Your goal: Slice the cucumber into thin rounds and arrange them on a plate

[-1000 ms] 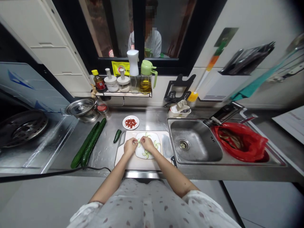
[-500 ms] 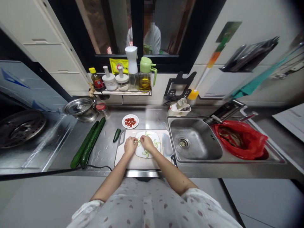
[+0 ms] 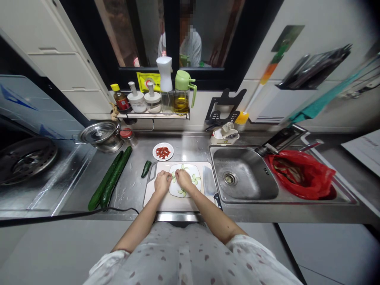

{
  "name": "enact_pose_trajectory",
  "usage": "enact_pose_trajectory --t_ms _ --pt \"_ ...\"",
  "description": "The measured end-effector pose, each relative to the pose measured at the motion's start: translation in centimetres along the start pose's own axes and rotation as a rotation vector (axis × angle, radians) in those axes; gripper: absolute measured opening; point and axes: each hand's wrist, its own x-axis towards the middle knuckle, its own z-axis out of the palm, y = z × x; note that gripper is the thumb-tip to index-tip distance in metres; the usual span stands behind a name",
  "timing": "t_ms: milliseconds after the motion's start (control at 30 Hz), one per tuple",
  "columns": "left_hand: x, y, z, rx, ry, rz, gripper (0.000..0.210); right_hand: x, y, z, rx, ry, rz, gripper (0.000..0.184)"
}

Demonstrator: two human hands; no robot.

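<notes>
A squarish white plate (image 3: 179,191) lies on the cutting board (image 3: 165,204), with thin cucumber slices (image 3: 194,179) set out in small pinwheel groups on it. My left hand (image 3: 162,182) is closed in a pinch over the plate's left edge, its fingertips at a cucumber slice. From the right, my right hand (image 3: 184,179) reaches over the plate with fingers drawn together, close to the left fingertips. Whatever it pinches is too small to make out. A kitchen knife (image 3: 209,181) rests along the board's right side. Left of the board is a short cucumber piece (image 3: 146,169).
A small plate of chopped red pieces (image 3: 163,152) stands behind the board. Two whole cucumbers (image 3: 114,178) and a lidded pot (image 3: 102,136) are to the left. The sink (image 3: 246,174) lies right, with a red plastic bag (image 3: 314,178) beside it. A condiment shelf (image 3: 154,115) hangs behind.
Both hands stay over the left part of the plate, with only slight finger movement. The other things lie as before.
</notes>
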Motion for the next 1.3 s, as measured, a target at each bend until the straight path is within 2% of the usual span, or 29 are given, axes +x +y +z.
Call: enact_pose_trajectory --t_ms 233,633,1133,1300 --pt "-0.22 -0.22 -0.05 -0.016 0.033 0.024 0.015 -0.3 -0.32 -0.14 -0.073 0.015 0.001 0.024" --pt "-0.38 -0.16 -0.46 0.012 -0.003 0.068 0.018 -0.57 -0.34 0.08 -0.078 0.005 0.035 0.023" --pt "0.02 -0.46 -0.27 0.015 -0.004 0.116 0.016 -0.63 -0.15 0.28 -0.09 -0.009 -0.004 0.024" --pt "0.31 -0.38 -0.27 -0.046 -0.033 0.077 0.016 -0.77 -0.11 0.19 -0.108 -0.01 -0.018 0.024"
